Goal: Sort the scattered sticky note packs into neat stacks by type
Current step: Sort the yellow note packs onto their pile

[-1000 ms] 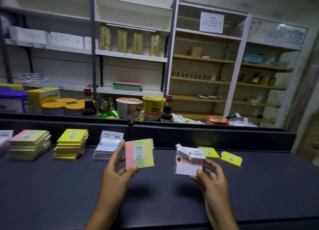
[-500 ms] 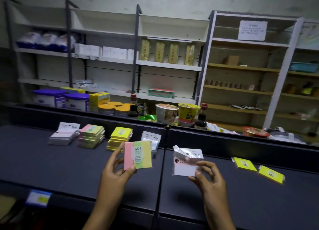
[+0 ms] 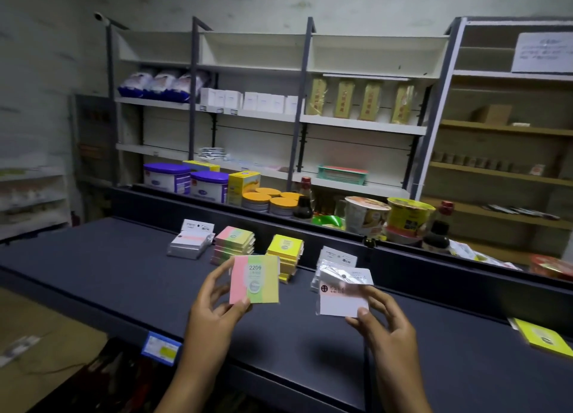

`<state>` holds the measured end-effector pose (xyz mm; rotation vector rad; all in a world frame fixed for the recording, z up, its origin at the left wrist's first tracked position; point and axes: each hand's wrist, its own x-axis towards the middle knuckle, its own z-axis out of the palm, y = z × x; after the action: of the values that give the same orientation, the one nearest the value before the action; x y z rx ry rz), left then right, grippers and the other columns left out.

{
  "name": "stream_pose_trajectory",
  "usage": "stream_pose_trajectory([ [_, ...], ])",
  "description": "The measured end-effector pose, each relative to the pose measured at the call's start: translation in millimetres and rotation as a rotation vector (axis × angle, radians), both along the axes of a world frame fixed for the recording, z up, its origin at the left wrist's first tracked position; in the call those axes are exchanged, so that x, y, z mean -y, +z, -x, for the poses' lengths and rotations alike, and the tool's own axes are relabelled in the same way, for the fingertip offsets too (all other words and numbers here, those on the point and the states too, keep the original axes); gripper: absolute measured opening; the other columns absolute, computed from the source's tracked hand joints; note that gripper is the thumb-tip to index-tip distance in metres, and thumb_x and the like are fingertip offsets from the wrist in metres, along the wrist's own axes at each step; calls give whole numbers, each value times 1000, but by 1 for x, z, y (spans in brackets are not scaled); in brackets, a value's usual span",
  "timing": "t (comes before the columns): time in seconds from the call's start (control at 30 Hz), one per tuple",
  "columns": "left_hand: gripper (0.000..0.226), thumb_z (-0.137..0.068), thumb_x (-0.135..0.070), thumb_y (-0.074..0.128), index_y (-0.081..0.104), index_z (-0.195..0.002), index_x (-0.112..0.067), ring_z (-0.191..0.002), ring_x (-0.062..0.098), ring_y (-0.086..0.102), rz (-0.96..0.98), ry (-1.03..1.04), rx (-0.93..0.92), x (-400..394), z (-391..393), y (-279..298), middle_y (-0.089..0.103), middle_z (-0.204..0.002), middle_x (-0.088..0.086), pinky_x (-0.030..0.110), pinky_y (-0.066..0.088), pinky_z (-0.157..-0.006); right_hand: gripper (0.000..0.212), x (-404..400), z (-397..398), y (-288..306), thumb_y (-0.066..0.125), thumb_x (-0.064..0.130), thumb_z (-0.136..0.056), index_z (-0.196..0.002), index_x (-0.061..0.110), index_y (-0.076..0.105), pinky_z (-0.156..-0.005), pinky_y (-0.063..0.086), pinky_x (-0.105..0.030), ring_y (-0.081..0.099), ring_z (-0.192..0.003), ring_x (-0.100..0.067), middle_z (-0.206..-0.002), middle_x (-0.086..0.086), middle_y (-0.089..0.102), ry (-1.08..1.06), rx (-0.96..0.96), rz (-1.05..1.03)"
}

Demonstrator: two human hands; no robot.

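My left hand [image 3: 214,313] fingers pinch a pink-green-yellow striped sticky note pack [image 3: 254,280]; my right hand [image 3: 384,326] fingers pinch a white plastic-wrapped pack [image 3: 342,295].

Glossy clear wrap catches the light on the white sticky note pack [image 3: 342,295], crinkled and shiny at its top flap. The pink-and-green pack [image 3: 255,280] shows smooth film over matt paper, a glossy round sticker at its middle. Underneath, the dark counter [image 3: 93,267] looks matt and smooth, like painted metal. The stack of white packs [image 3: 189,242] gleams silvery along its wrapped edges. The yellow stack [image 3: 285,249] is paper, faintly sheened. Behind, shiny plastic tubs [image 3: 167,177] and a glossy dark bottle [image 3: 303,206].
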<state>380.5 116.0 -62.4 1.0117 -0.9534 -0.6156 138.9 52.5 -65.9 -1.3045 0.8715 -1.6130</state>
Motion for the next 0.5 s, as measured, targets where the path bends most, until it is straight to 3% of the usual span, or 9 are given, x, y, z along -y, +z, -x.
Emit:
stream_pose_trajectory([
  [0.1,54,-85,5,67,62,-121,-35,-100,3,68,13,7,21,13,-38,1,72,-109,-7,25,60,-73,32,13,-37,-1,60,-6,-92,-107,19,72,-69,58,-21,74,-85,-23,-110,-6,69,7,6,9],
  [0.33,48,-84,11,66,66,-119,-22,-97,5,70,15,-76,129,77,-124,15,69,-116,-4,16,56,-76,32,47,-119,2,60,-1,-93,-108,24,73,-75,61,-28,75,-86,-19,-114,-4,67,-73,-20,35],
  [0.5,46,-84,6,69,64,-121,-22,-104,17,66,-41,-80,276,134,-168,27,66,-118,0,9,52,-76,33,70,-163,11,61,5,-94,-107,33,72,-70,57,-19,75,-80,-24,-110,11,70,-114,-45,41],
])
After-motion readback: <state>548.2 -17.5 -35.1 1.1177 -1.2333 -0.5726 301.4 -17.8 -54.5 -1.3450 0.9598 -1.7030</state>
